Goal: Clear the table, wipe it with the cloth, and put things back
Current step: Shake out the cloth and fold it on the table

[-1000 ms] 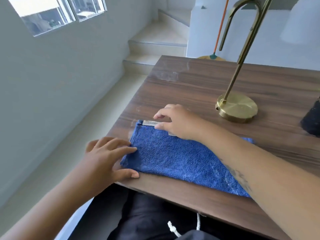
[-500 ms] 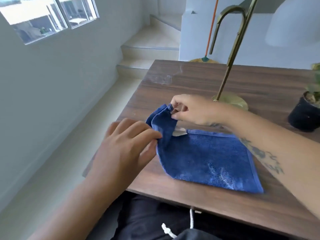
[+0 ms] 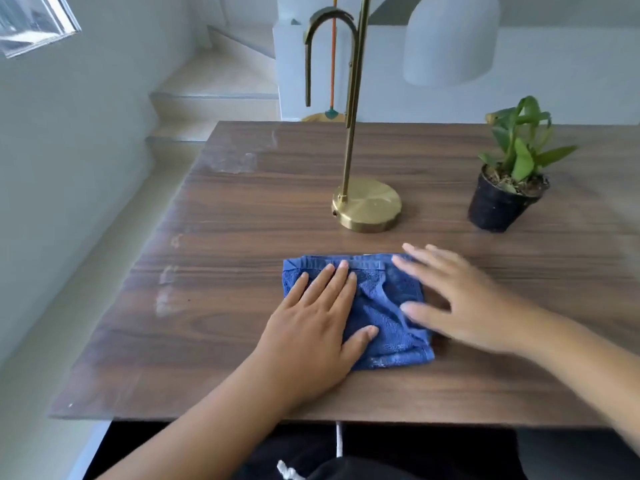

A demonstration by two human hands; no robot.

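Cloth (image 3: 384,306), blue and folded to a rough square, lies flat on the wooden counter (image 3: 242,209), close to the near edge and well in from the left edge. Bare wood stretches away to its left, marked by pale smudges (image 3: 166,292) near that edge. More open wood lies beyond it, up to the brass lamp base (image 3: 367,206), which stands near the cloth's far edge but apart from it. The potted plant (image 3: 498,206) stands further right, well apart.

The left hand (image 3: 311,327) lies flat on the cloth's left half, fingers straight and thumb out, gripping nothing. The right hand (image 3: 460,299), blurred, is spread with straight fingers over the cloth's right edge, likewise released.

Half a second ago both hands pinched the cloth's raised left edge and the cloth lay wider. Now that edge is down and the cloth is narrower.
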